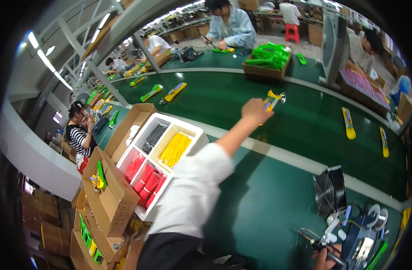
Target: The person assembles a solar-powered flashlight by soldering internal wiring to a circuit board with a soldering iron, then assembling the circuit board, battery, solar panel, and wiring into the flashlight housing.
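My left arm stretches far forward over the green conveyor belt (224, 94). At its end, my left hand (256, 110) is closed on a yellow flashlight housing (271, 100), whose round shiny reflector faces right. The fingers partly cover the housing. At the lower right, my right hand (326, 258) is closed round a soldering iron (319, 245), its tip pointing up and left, away from any workpiece. Close by stands a blue soldering station (356, 243) with a solder spool (380, 217) on top. A black fan (330, 191) stands just beyond the iron.
A white foam box (198, 135) with red, yellow and black wires stands left of my arm, beside open cardboard boxes (111, 193). Yellow and green housings (348, 123) lie along the belt. Across it, a person (233, 29) works near a carton of green parts (264, 71).
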`<move>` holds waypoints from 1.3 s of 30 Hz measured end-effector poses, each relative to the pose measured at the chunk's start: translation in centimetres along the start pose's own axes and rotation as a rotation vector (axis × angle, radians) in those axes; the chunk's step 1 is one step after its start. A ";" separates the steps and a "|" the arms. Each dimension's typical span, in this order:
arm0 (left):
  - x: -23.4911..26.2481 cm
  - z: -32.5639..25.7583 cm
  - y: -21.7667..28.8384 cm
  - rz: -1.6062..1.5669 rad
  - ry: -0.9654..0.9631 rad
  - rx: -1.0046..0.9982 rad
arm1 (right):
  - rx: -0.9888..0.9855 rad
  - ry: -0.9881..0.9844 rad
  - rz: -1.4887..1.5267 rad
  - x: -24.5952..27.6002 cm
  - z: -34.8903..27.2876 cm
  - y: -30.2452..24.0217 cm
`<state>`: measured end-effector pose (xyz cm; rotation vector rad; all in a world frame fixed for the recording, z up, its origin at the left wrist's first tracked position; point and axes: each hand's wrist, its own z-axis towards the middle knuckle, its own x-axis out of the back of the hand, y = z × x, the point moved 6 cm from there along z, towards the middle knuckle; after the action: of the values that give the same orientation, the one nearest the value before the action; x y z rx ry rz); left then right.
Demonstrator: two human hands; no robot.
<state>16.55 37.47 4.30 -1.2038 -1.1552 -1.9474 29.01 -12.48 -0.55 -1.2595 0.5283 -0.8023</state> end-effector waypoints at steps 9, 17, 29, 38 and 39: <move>-6.8 1.4 0.0 0.012 0.063 -0.021 | -0.009 0.079 -0.082 1.1 0.1 0.6; -3.4 -2.4 5.4 -0.321 -0.256 -0.327 | -0.048 0.180 0.015 0.0 0.7 0.1; -21.9 1.5 27.4 -0.521 -0.368 -0.649 | -0.050 0.531 -0.166 3.8 -7.1 -1.5; -9.7 -5.0 15.0 -0.387 0.100 -0.554 | -0.022 0.459 -0.154 4.7 -5.6 0.6; -7.3 -7.4 13.3 -0.368 0.152 -0.571 | -0.014 0.486 -0.104 5.3 -6.2 2.2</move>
<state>27.35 24.93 1.06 -1.1343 -0.8020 -2.7229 28.29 -20.26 -3.84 -1.1097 0.8634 -1.2048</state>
